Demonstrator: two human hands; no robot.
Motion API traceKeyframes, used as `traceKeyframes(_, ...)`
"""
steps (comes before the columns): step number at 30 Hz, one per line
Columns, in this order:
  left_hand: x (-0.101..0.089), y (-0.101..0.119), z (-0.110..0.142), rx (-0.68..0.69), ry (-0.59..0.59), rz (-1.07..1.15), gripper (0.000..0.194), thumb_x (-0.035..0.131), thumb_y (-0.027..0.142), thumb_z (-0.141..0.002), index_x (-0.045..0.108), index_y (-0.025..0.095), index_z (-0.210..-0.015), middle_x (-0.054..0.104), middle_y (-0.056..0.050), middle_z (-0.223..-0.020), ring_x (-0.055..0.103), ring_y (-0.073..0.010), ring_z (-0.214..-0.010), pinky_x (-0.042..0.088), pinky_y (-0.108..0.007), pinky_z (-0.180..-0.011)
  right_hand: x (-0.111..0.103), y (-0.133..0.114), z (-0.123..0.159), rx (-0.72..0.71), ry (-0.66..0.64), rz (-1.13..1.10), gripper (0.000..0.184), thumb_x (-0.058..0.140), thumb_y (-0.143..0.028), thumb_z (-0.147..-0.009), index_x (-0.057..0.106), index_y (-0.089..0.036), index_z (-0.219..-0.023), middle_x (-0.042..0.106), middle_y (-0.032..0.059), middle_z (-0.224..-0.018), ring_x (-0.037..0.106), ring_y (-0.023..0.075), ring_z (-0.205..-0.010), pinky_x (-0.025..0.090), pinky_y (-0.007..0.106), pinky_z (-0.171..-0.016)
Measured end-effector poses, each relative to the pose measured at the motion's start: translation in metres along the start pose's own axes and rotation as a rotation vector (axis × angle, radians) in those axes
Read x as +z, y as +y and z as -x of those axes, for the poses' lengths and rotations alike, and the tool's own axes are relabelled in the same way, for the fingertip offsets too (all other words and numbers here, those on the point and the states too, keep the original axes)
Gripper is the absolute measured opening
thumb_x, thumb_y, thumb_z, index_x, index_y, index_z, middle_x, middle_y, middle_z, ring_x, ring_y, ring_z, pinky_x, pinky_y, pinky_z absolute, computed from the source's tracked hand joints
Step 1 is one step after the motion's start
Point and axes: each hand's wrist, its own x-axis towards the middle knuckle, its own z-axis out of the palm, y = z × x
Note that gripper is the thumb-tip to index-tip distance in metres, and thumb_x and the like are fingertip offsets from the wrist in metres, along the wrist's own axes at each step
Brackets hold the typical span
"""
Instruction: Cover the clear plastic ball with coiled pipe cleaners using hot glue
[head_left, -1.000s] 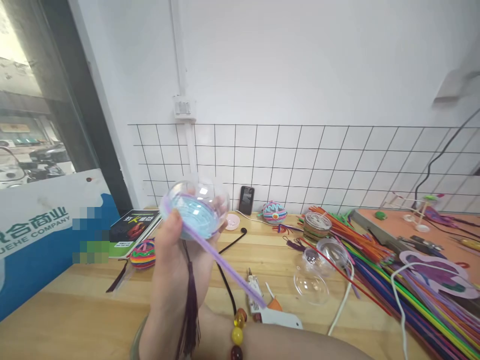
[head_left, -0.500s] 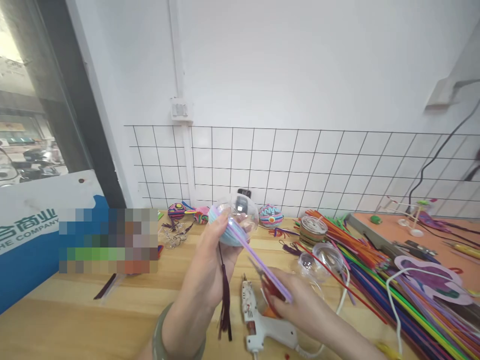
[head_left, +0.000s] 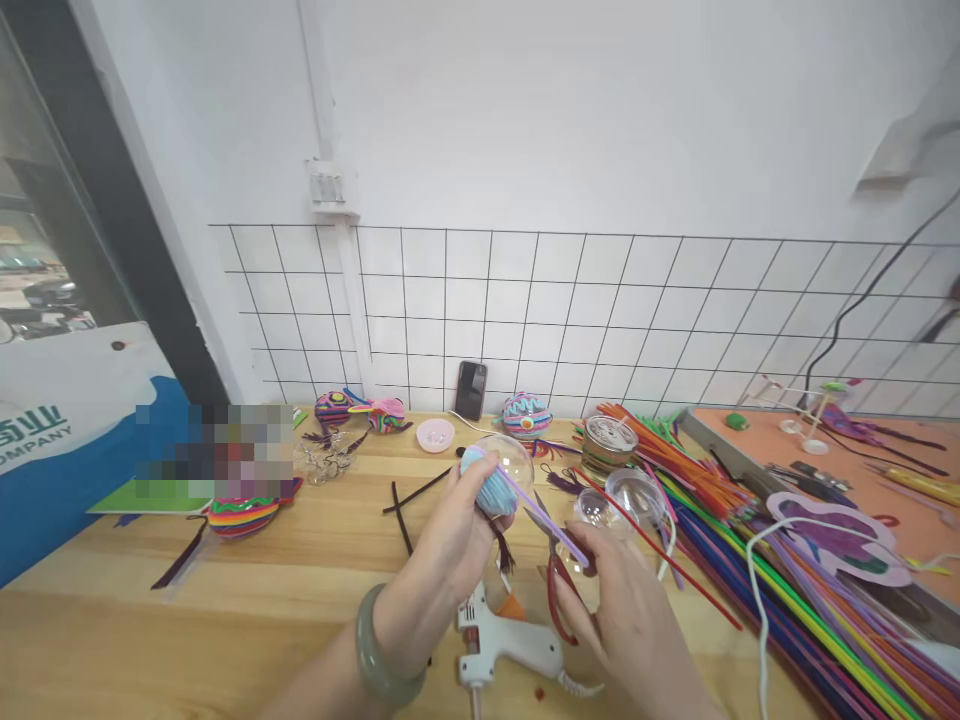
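My left hand [head_left: 442, 545], closed, grips a clear plastic ball [head_left: 516, 462] partly covered with light-blue pipe cleaner [head_left: 491, 492]. A dark tassel [head_left: 505, 552] hangs beneath it. From the ball a purple pipe cleaner [head_left: 551, 527] slants down to my right hand [head_left: 630, 610]. That hand holds red-handled scissors [head_left: 555, 580], their handles spread and the blades beside the purple strand. Whether the blades touch the strand I cannot tell. Below both hands lies a white glue gun [head_left: 510, 645] on the wooden table.
Bundles of coloured pipe cleaners [head_left: 780, 590] cover the right side. Clear plastic half-balls [head_left: 634, 497] and a spool [head_left: 609, 442] lie nearer. Behind stand a phone [head_left: 471, 390], a pink dish [head_left: 435, 434] and a finished striped ball [head_left: 526, 414]. A white cable [head_left: 757, 590] crosses the right.
The ball has come down and turned a little in my left hand. The scissors in my right hand have swung up to the purple pipe cleaner, handles now apart. The camera view has shifted.
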Motion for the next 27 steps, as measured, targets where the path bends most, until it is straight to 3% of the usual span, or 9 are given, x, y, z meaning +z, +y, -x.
traceKeyframes(5,-0.001,-0.008,-0.002,-0.040,0.008,-0.031,0.017,0.075,0.026,-0.069,0.062,0.018,-0.078,0.065,0.001,-0.073,0.056,-0.0116,-0.065,0.042,-0.024,-0.062,0.000,0.000,-0.003,-0.087,0.003,0.046,0.026,0.048,-0.026,-0.096,0.048,-0.013,-0.118,0.064,0.0139,-0.098,0.059,0.0251,-0.083,0.048,0.039,-0.072)
traceKeyframes(13,-0.002,-0.011,0.000,-0.010,-0.141,-0.084,0.010,0.069,0.019,-0.075,0.065,0.015,-0.083,0.066,-0.003,-0.088,0.060,-0.0149,-0.080,0.046,-0.027,-0.076,-0.008,-0.006,-0.012,-0.106,0.050,0.132,0.019,0.047,-0.026,-0.097,0.053,-0.013,-0.108,0.058,0.0081,-0.078,0.055,0.0249,-0.077,0.041,0.034,-0.063)
traceKeyframes(20,0.002,-0.011,0.004,-0.056,-0.113,-0.046,0.020,0.069,0.016,-0.075,0.059,0.017,-0.092,0.068,-0.003,-0.088,0.062,-0.0148,-0.080,0.047,-0.028,-0.077,-0.010,-0.006,-0.011,-0.105,0.074,0.130,0.019,0.047,-0.026,-0.097,0.054,-0.014,-0.109,0.059,0.0066,-0.078,0.056,0.0221,-0.071,0.041,0.032,-0.063)
traceKeyframes(27,0.000,-0.014,0.006,-0.009,-0.107,-0.040,0.028,0.069,0.015,-0.078,0.051,0.019,-0.100,0.070,-0.006,-0.102,0.065,-0.0154,-0.089,0.048,-0.031,-0.087,-0.013,-0.004,-0.011,-0.091,0.096,0.131,0.023,0.047,-0.028,-0.098,0.056,-0.011,-0.111,0.061,0.0059,-0.073,0.056,0.0197,-0.063,0.043,0.032,-0.063)
